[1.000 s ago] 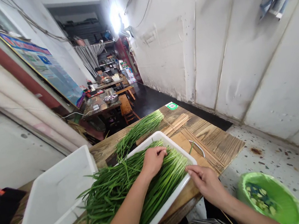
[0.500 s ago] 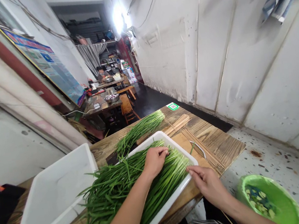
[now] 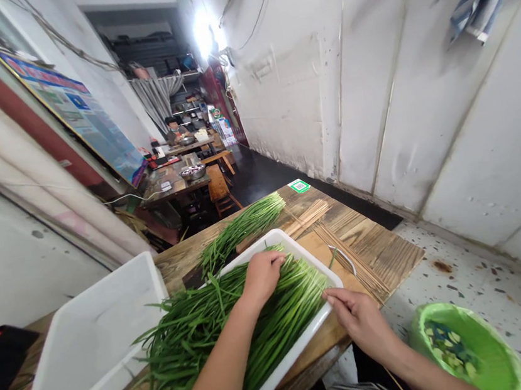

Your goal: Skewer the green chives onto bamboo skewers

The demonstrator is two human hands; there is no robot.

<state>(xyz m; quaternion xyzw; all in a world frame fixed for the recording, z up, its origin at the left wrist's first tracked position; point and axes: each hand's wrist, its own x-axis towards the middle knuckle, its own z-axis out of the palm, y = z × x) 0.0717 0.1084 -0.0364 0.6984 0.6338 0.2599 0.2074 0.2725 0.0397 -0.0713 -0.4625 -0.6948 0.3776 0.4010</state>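
A long white tray (image 3: 290,359) on the wooden table (image 3: 385,246) holds a thick pile of green chives (image 3: 196,329). My left hand (image 3: 261,276) rests on top of the pile near the tray's far end, its fingers curled over a few stalks. At the tray's right corner, my right hand (image 3: 361,322) is pinched beside the cut ends of the chives. A thin bamboo skewer (image 3: 394,386) runs back from it under my wrist.
An empty white tray (image 3: 93,342) stands to the left. A second bunch of chives (image 3: 240,226) and loose bamboo skewers (image 3: 354,259) lie behind the tray. A green-lined bin (image 3: 469,346) with scraps sits on the floor at right. A person sits far down the room.
My left hand has slid a little toward the far rim of the tray over the chives. My right hand has stayed almost still at the corner.
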